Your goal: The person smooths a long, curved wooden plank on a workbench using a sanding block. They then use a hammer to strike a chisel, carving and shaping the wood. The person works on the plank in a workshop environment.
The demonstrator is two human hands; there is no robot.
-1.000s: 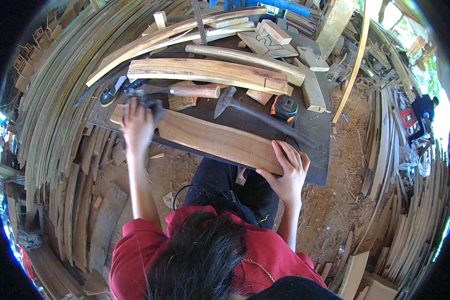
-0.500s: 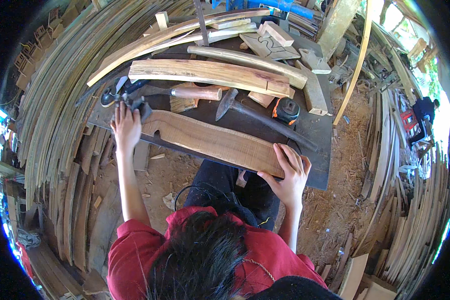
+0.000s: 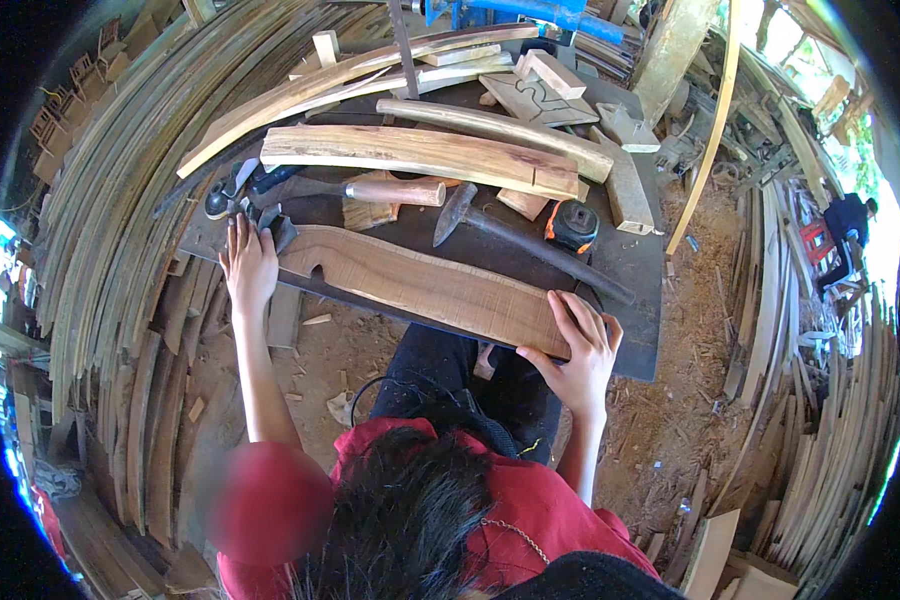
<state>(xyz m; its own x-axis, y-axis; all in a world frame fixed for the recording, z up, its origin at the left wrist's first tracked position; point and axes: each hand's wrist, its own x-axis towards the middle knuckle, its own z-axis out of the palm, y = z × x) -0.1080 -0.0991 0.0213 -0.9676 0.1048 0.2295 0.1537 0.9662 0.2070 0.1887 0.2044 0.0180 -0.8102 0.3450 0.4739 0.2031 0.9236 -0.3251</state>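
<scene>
A long, wavy-edged wooden board [image 3: 420, 280] with a small notch lies along the near edge of the dark tabletop [image 3: 635, 345]. My right hand [image 3: 582, 345] is closed on the board's right end, thumb at the near edge and fingers over the top. By its left end, my left hand [image 3: 250, 265] has its fingers around a small dark grey piece [image 3: 282, 233]; its kind is unclear and the fingers partly hide it. Just beyond the board are a hammer [image 3: 530, 242], a wooden-handled tool [image 3: 395, 190] and a brush [image 3: 370, 213].
An orange-and-black tape measure [image 3: 572, 226] stands right of the hammer. Curved wooden pieces [image 3: 420, 155] cover the table's far side, with a round black object [image 3: 218, 200] at its left. Stacked planks [image 3: 120, 250] flank the table, and a person [image 3: 848, 225] sits far right.
My left hand has drawn slightly toward me, and the grey piece has come with it to the board's left end. My right hand keeps its place on the board.
</scene>
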